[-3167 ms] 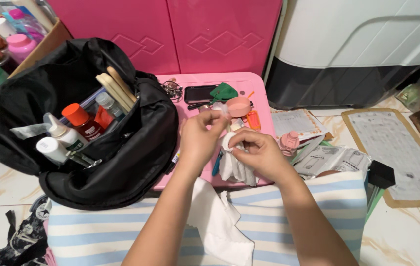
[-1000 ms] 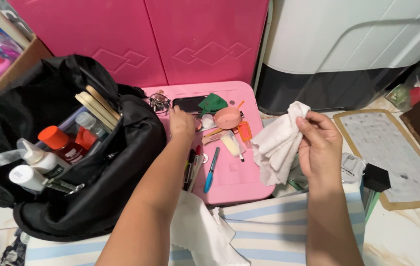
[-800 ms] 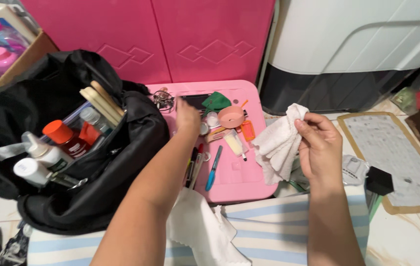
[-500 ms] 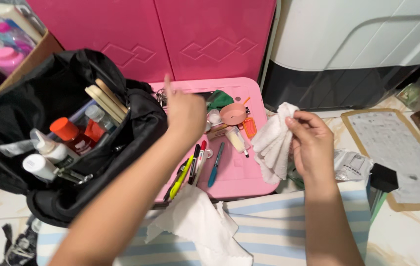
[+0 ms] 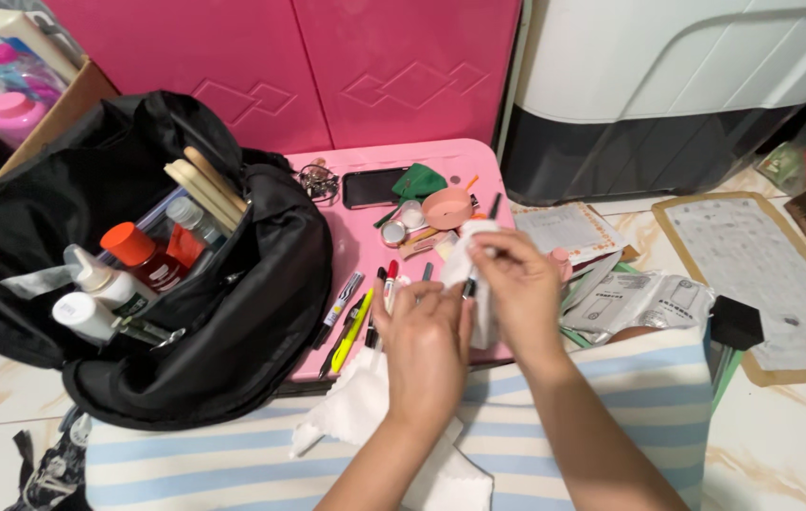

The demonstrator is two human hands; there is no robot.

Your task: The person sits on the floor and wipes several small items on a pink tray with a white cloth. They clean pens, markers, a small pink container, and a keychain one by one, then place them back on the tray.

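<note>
Occupying the left half of the view, one open black bag holds an orange-capped bottle, two white bottles and pale flat sticks, its flap overlapping the left edge of the pink surface. Lying on that surface are one dark phone, one pink round cup and a loose row of pens, with printed white packets on the floor to the right. Both hands meet over the front edge: the right hand is closed, pinching a white cloth, and the left hand is curled just beside it around a thin dark pen-like item, its grip partly hidden.
</note>
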